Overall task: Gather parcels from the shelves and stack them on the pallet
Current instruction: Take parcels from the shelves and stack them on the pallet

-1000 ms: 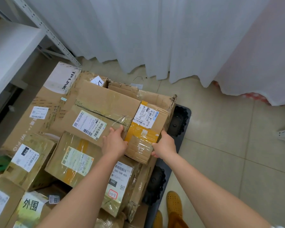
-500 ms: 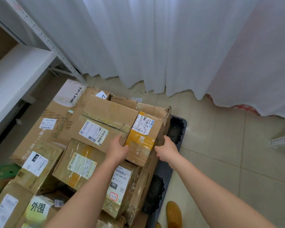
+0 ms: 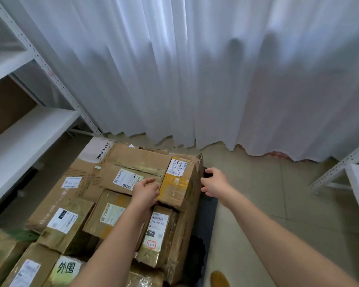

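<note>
A small cardboard parcel with yellow tape [image 3: 177, 184] lies on top of the stack of parcels on the dark pallet [image 3: 207, 216]. My left hand [image 3: 146, 192] rests against the parcel's left side with fingers loosely curled. My right hand [image 3: 215, 183] hovers just off its right side, fingers relaxed, holding nothing. A wide flat box with a white label [image 3: 133, 170] lies to the left of the small parcel. A large TP-LINK carton [image 3: 75, 183] lies under it.
White metal shelving [image 3: 25, 129] stands at the left, with a brown box on its upper level. A white curtain [image 3: 195, 69] hangs behind the pallet. Another shelf frame [image 3: 340, 172] is at the right. Tiled floor [image 3: 278, 204] lies right of the pallet. A yellow shoe [image 3: 219, 278] shows below.
My right hand has come off the small parcel's right side and now hangs free. My left hand stays beside it. The view has tilted upward, showing more curtain and shelving.
</note>
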`<action>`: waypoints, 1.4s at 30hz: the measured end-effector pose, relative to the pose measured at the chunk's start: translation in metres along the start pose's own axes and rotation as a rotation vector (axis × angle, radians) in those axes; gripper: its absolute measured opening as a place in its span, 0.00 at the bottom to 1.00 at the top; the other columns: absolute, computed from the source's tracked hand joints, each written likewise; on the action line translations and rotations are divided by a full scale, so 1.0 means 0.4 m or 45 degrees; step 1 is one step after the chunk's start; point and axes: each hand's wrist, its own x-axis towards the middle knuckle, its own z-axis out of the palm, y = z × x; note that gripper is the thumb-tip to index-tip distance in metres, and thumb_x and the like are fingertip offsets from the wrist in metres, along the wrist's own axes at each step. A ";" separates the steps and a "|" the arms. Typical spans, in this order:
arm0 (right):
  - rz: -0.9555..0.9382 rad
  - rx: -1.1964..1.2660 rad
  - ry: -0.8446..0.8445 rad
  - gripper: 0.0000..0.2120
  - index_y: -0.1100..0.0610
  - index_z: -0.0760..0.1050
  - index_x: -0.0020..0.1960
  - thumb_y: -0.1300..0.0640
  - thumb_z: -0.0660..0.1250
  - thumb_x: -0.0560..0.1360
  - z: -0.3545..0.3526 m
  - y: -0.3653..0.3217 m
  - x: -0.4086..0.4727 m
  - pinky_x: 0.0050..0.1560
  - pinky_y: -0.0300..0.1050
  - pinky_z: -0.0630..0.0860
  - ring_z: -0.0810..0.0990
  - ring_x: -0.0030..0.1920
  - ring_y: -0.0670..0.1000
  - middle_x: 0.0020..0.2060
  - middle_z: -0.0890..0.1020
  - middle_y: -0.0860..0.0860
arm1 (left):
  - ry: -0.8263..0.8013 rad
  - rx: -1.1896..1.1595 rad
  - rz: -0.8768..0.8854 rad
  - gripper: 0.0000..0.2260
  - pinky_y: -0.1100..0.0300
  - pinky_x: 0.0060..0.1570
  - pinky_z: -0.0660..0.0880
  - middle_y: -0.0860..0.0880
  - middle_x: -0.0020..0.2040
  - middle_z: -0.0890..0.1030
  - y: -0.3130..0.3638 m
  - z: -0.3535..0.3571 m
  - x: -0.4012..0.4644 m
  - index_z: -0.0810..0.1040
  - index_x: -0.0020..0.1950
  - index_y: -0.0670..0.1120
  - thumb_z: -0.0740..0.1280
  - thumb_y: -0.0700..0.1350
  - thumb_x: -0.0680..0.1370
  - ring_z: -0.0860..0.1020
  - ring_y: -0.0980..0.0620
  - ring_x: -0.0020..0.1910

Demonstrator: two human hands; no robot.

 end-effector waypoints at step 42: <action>-0.851 0.715 1.905 0.22 0.55 0.59 0.30 0.55 0.58 0.83 -0.570 0.637 -1.952 0.32 0.44 0.58 0.61 0.29 0.47 0.25 0.62 0.50 | -1.461 -0.040 0.774 0.07 0.61 0.40 0.79 0.44 0.43 0.83 -0.251 0.261 -1.801 0.79 0.45 0.41 0.64 0.42 0.80 0.82 0.51 0.36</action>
